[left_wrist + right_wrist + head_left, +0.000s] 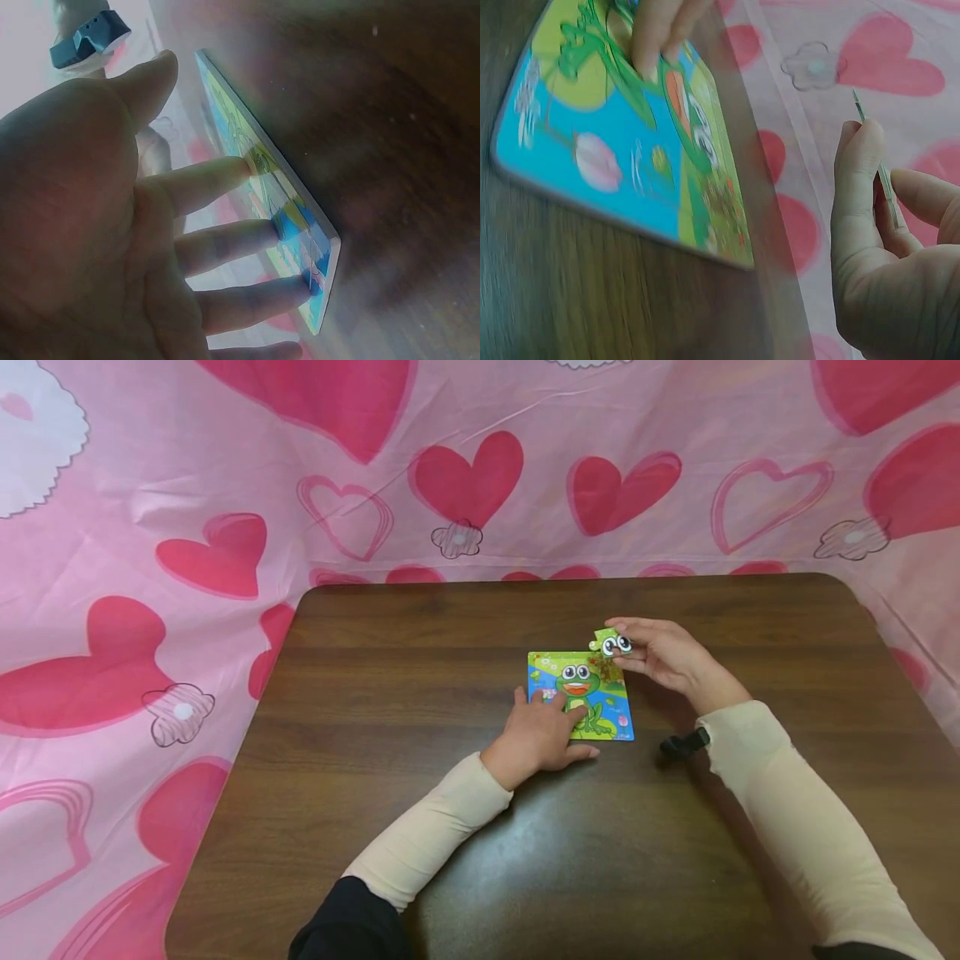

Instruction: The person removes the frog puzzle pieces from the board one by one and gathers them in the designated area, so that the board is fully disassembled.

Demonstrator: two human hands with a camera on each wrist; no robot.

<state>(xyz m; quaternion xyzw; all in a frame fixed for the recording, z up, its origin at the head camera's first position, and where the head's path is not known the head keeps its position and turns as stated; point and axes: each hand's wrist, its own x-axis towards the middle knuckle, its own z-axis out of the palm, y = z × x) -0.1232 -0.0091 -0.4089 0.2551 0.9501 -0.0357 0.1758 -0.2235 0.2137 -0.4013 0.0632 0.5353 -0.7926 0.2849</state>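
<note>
A square frog puzzle board (619, 710) lies flat on the brown table. My left hand (536, 731) rests on its left and lower part, fingers spread and nearly straight. In the left wrist view several fingertips (274, 231) touch the picture, while the thumb stands away from it. Just past the board's far right corner, my right hand (667, 656) pinches a green puzzle piece (606, 640) printed with two big eyes. The right wrist view catches that thin piece edge-on between thumb and fingers, raised above the table. Under the left hand, part of the frog picture is hidden.
The wooden table (420, 635) has rounded far corners. Behind it and along the left side hangs a pink cloth (540, 410) printed with red hearts. A black strap piece (684, 744) sticks out from the right wrist.
</note>
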